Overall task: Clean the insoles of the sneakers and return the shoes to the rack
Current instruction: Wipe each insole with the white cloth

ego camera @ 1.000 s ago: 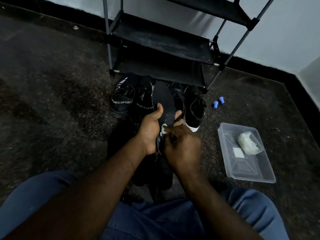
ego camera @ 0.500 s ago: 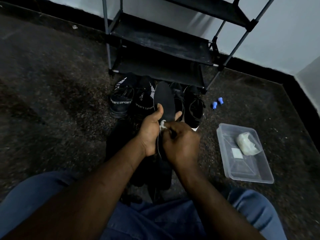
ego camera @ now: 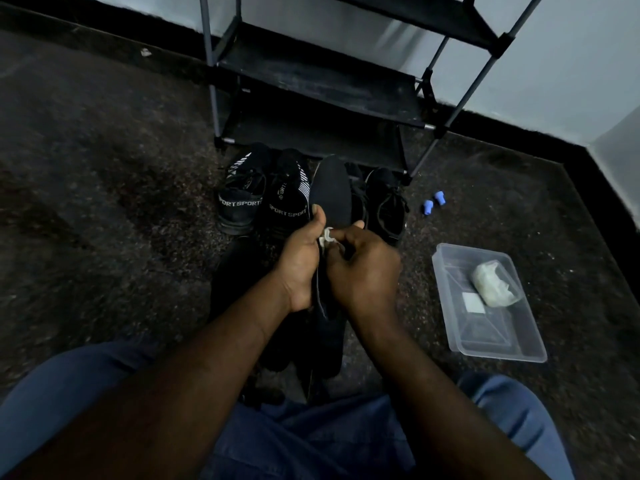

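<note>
My left hand point(ego camera: 300, 265) grips a black insole point(ego camera: 331, 192) that stands almost upright, its toe end pointing at the rack. My right hand point(ego camera: 363, 271) pinches a small white wipe point(ego camera: 326, 237) against the insole's middle. On the floor behind stand two black sneakers marked SPORT point(ego camera: 244, 199) point(ego camera: 289, 202) and another black pair point(ego camera: 386, 206), partly hidden by the insole. The black shoe rack point(ego camera: 318, 81) with grey poles stands behind them, its visible shelves bare. More dark insoles point(ego camera: 325, 344) lie under my hands.
A clear plastic tray point(ego camera: 498, 344) at right holds a white wad point(ego camera: 493, 284) and a small white square point(ego camera: 473, 302). Two small blue caps point(ego camera: 433, 201) lie by the rack's right foot. Dark speckled floor, pale wall with black skirting behind. My knees fill the bottom.
My right hand with the wipe has slid up the insole a little, toward its toe end. My left hand keeps the same grip.
</note>
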`<state>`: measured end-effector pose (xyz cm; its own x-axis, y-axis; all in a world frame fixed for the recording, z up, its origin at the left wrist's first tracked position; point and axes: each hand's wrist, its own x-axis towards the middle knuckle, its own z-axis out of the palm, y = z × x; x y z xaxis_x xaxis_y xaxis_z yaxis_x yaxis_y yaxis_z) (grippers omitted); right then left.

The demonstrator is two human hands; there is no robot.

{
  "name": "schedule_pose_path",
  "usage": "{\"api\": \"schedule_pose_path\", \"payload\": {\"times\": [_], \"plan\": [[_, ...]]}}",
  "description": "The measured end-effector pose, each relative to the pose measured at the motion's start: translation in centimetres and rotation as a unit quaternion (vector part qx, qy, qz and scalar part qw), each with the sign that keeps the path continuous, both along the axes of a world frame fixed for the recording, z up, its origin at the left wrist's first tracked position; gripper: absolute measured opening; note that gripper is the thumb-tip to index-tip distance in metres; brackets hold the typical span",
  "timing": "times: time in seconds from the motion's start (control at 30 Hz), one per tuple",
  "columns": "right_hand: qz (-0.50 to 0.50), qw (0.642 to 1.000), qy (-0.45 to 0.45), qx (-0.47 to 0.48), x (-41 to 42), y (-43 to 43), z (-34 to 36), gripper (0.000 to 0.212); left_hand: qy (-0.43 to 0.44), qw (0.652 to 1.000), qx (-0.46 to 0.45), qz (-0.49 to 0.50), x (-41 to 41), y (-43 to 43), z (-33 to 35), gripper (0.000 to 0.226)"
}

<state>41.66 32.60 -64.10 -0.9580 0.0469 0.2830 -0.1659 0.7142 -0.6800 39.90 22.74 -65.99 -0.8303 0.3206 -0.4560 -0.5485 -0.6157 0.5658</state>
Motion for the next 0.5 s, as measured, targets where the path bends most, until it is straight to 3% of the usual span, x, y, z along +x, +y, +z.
{"api": "schedule_pose_path", "payload": {"times": [0.1, 0.27, 0.5], "plan": [[0.007, 1.0, -0.002, 0.027, -0.5, 0.6, -0.2, 0.022, -0.011, 1.0, -0.012, 0.007, 0.0, 0.4, -0.2, 0.081], [-0.069, 0.996, -0.048, 0.04, -2.9, 1.6, 0.6, 0.016, -0.002, 1.0, 0.008, 0.006, 0.6, 1.0, -0.3, 0.072], [-0.002, 1.0, -0.008, 0.017, -0.1, -0.2, 0.5, 0.017, -0.001, 1.0, 0.003, -0.002, 0.0, 0.2, -0.4, 0.083]]}}
